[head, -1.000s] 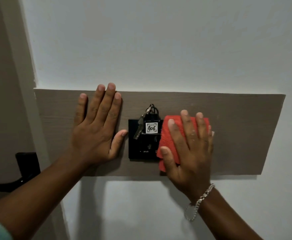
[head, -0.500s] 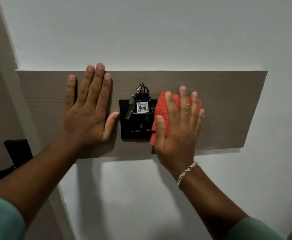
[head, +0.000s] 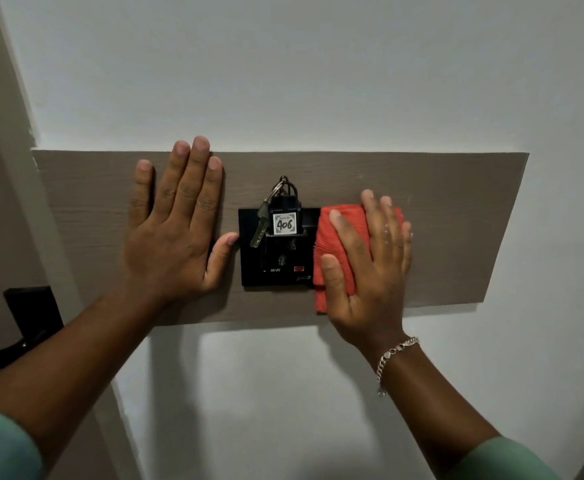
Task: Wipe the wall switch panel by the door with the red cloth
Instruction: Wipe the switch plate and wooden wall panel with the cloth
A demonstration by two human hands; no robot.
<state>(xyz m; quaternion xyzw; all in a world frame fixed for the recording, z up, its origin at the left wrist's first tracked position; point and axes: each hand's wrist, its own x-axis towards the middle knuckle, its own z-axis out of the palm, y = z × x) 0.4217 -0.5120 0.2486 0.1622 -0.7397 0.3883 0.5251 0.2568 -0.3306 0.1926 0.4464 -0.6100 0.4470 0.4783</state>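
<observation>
Here, near the middle of the frame, the right hand (head: 370, 268) lies flat with fingers spread, pressing the red cloth (head: 339, 251) against the brown wall board (head: 456, 216) at the right edge of the black switch panel (head: 276, 265). The cloth covers the panel's right side and hangs past its lower edge. The left hand (head: 176, 230) rests open and flat on the board, left of the panel, thumb tip touching its edge. A key tag (head: 285, 223) marked 406 hangs in the panel's slot, a key (head: 261, 226) beside it. A bracelet (head: 392, 358) circles the right wrist.
</observation>
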